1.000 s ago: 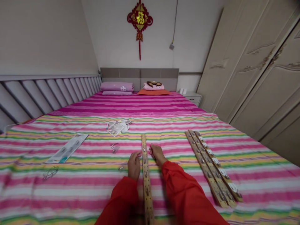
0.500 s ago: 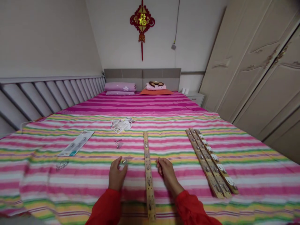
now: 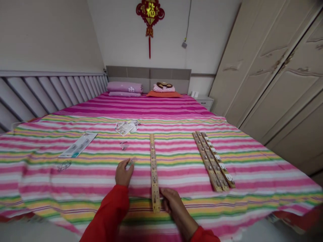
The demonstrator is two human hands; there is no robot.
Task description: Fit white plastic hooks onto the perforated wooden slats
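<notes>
A long wooden strip (image 3: pixel 152 168) studded with small metal hooks lies lengthwise on the striped bedspread (image 3: pixel 75 174). My right hand (image 3: pixel 171 201) grips its near end, fingers curled against the wood. My left hand (image 3: pixel 124 173) rests on the cover just left of the strip, fingertips pinched on a small metal hook (image 3: pixel 130 162). Another loose hook (image 3: pixel 123 145) lies farther up. Both my sleeves are red.
A bundle of similar wooden strips (image 3: pixel 213 160) lies to the right. A blister pack (image 3: pixel 78 145) and torn clear packaging (image 3: pixel 125 127) lie at the left and centre. Pillows (image 3: pixel 124 88) sit at the headboard, a wardrobe (image 3: pixel 277 77) stands on the right, and the bed's near edge is below my arms.
My right hand slid back along the strip from its middle to its near end. My left hand moved left off the strip and closed on a small hook. The view pulled back.
</notes>
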